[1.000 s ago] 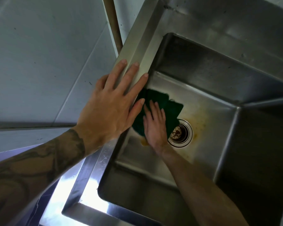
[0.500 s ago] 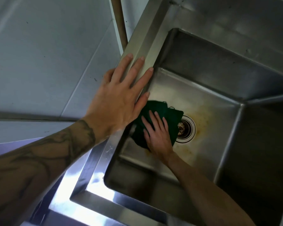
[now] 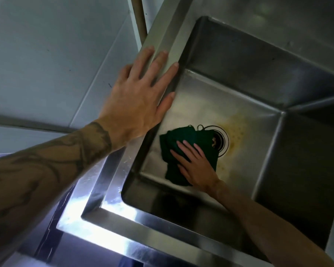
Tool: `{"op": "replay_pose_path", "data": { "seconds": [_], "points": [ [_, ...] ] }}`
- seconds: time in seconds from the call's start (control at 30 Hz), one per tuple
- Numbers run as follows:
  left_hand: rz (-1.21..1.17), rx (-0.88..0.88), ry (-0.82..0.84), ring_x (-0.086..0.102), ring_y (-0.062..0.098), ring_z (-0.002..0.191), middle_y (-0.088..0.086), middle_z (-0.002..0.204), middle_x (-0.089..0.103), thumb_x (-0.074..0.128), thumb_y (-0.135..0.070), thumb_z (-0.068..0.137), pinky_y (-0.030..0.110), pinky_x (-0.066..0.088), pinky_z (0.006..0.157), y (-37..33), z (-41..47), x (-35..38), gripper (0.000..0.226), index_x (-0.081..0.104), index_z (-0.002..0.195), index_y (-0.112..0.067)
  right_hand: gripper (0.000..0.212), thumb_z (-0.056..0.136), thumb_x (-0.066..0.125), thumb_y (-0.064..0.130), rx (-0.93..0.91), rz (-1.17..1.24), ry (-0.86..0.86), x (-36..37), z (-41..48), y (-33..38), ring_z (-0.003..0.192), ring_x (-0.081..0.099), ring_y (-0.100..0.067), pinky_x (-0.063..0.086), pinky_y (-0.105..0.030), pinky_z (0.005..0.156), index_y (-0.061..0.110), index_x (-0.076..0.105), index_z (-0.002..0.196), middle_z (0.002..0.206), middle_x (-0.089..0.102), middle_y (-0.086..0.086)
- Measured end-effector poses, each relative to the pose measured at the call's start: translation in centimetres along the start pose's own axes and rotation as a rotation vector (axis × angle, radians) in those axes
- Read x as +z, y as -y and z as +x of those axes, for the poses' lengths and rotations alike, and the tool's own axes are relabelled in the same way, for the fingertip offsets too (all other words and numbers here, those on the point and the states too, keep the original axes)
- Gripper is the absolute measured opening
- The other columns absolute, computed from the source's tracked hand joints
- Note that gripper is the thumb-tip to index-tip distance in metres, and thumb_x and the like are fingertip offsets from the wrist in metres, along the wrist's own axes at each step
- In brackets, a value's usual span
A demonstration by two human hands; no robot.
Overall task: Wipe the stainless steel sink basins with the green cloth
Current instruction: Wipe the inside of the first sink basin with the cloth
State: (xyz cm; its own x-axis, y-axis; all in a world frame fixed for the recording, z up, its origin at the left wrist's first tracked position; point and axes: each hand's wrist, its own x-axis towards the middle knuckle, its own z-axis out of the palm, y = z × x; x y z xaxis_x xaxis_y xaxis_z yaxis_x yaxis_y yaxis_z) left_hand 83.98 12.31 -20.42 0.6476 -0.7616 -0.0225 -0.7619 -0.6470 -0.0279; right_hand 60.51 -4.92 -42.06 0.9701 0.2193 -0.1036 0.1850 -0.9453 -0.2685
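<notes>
Far to the left of the drain (image 3: pixel 223 141), pale wall tiles (image 3: pixel 46 54) are seen. The left forearm (image 3: pixel 46 170), which carries a dark tattoo, is cut off by the lower left edge. Up and left of the drain, the left hand (image 3: pixel 141 97) is laid flat on the sink rim (image 3: pixel 162 31), with fingers straight and spread; nothing is grasped by it. The green cloth (image 3: pixel 183 139) lies on the floor of the sink basin (image 3: pixel 210 97), and the left part of the drain is covered by its right edge. The cloth is pressed down by the right hand (image 3: pixel 196 166) with straight, unclenched fingers; part of the cloth is hidden under the palm. Just right of the drain a yellow stain (image 3: pixel 237 132) is seen. The basin wall further right is dark and hard to make out.
</notes>
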Motion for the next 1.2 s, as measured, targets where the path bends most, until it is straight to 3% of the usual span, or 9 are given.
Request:
{"op": "replay_pose_path", "data": {
  "seconds": [0.13, 0.23, 0.37, 0.47, 0.57, 0.7, 0.8, 0.93, 1.2],
  "points": [
    [-0.007, 0.0, -0.006, 0.018, 0.04, 0.161, 0.017, 0.174, 0.023, 0.016, -0.055, 0.112, 0.059, 0.03, 0.123, 0.0, -0.1, 0.0, 0.067, 0.021, 0.168, -0.019, 0.056, 0.107, 0.044, 0.041, 0.107, 0.02, -0.05, 0.3, 2.9, 2.8, 0.16, 0.019, -0.031, 0.014, -0.053, 0.13, 0.028, 0.036, 0.161, 0.171, 0.027, -0.01],
    [-0.026, 0.0, 0.012, 0.019, 0.04, 0.161, 0.017, 0.173, 0.024, 0.015, -0.055, 0.112, 0.058, 0.025, 0.126, -0.3, -0.2, -0.3, 0.068, 0.023, 0.168, -0.018, 0.056, 0.108, 0.042, 0.042, 0.062, 0.033, 0.016, 0.0, 5.1, 4.1, 0.16, 0.018, -0.03, 0.014, -0.052, 0.13, 0.028, 0.035, 0.161, 0.171, 0.026, -0.01],
    [-0.014, -0.02, 0.039, 0.016, 0.039, 0.162, 0.016, 0.174, 0.022, 0.013, -0.056, 0.112, 0.06, 0.021, 0.129, -1.0, -2.6, -0.5, 0.069, 0.019, 0.168, -0.016, 0.056, 0.109, 0.039, 0.042, -0.097, -0.056, 0.1, -0.8, -0.1, 1.3, 0.161, 0.015, -0.027, 0.019, -0.051, 0.129, 0.03, 0.031, 0.163, 0.172, 0.024, -0.007],
    [0.041, -0.015, 0.021, 0.015, 0.037, 0.163, 0.013, 0.175, 0.023, 0.017, -0.056, 0.113, 0.061, 0.023, 0.127, -1.5, -5.5, 0.0, 0.069, 0.019, 0.169, -0.015, 0.057, 0.109, 0.039, 0.043, -0.064, -0.054, 0.103, -1.0, -3.4, 0.9, 0.162, 0.012, -0.027, 0.021, -0.053, 0.126, 0.032, 0.027, 0.164, 0.173, 0.022, -0.006],
    [0.037, -0.021, -0.003, 0.014, 0.036, 0.163, 0.013, 0.175, 0.022, 0.018, -0.057, 0.113, 0.061, 0.024, 0.127, -1.4, -6.0, 0.5, 0.07, 0.019, 0.169, -0.015, 0.057, 0.109, 0.04, 0.045, 0.032, -0.01, 0.064, -0.4, -0.5, 3.0, 0.162, 0.011, -0.027, 0.017, -0.053, 0.129, 0.033, 0.029, 0.163, 0.173, 0.02, -0.007],
    [0.055, -0.016, 0.003, 0.012, 0.037, 0.163, 0.013, 0.176, 0.02, 0.015, -0.059, 0.112, 0.062, 0.025, 0.126, -1.5, -5.7, 0.5, 0.072, 0.016, 0.169, -0.015, 0.057, 0.109, 0.041, 0.045, 0.003, 0.001, 0.046, 0.2, 4.2, 4.2, 0.162, 0.011, -0.027, 0.012, -0.051, 0.131, 0.031, 0.031, 0.163, 0.173, 0.021, -0.008],
    [0.061, -0.033, 0.001, 0.011, 0.037, 0.164, 0.013, 0.176, 0.017, 0.013, -0.059, 0.112, 0.062, 0.023, 0.127, -1.8, -6.3, 0.5, 0.073, 0.014, 0.17, -0.014, 0.058, 0.11, 0.037, 0.045, -0.044, -0.037, 0.085, 0.3, 0.9, 2.7, 0.163, 0.007, -0.025, 0.009, -0.049, 0.131, 0.033, 0.023, 0.165, 0.174, 0.016, -0.006],
    [0.051, -0.04, 0.007, 0.01, 0.039, 0.163, 0.014, 0.177, 0.015, 0.015, -0.062, 0.111, 0.065, 0.021, 0.127, -2.2, -7.3, 0.7, 0.077, 0.012, 0.17, -0.012, 0.06, 0.109, 0.035, 0.046, -0.068, -0.084, 0.119, 0.1, -4.2, 0.9, 0.163, 0.007, -0.026, 0.016, -0.053, 0.128, 0.033, 0.02, 0.166, 0.174, 0.016, -0.006],
    [0.051, -0.021, 0.02, 0.013, 0.042, 0.162, 0.017, 0.176, 0.016, 0.015, -0.063, 0.11, 0.067, 0.023, 0.124, -2.2, -7.2, 0.6, 0.08, 0.014, 0.169, -0.009, 0.056, 0.11, 0.036, 0.046, 0.012, 0.01, 0.096, 0.3, 3.4, 4.8, 0.162, 0.008, -0.027, 0.013, -0.053, 0.13, 0.033, 0.025, 0.163, 0.174, 0.017, -0.007]
  ]
}}
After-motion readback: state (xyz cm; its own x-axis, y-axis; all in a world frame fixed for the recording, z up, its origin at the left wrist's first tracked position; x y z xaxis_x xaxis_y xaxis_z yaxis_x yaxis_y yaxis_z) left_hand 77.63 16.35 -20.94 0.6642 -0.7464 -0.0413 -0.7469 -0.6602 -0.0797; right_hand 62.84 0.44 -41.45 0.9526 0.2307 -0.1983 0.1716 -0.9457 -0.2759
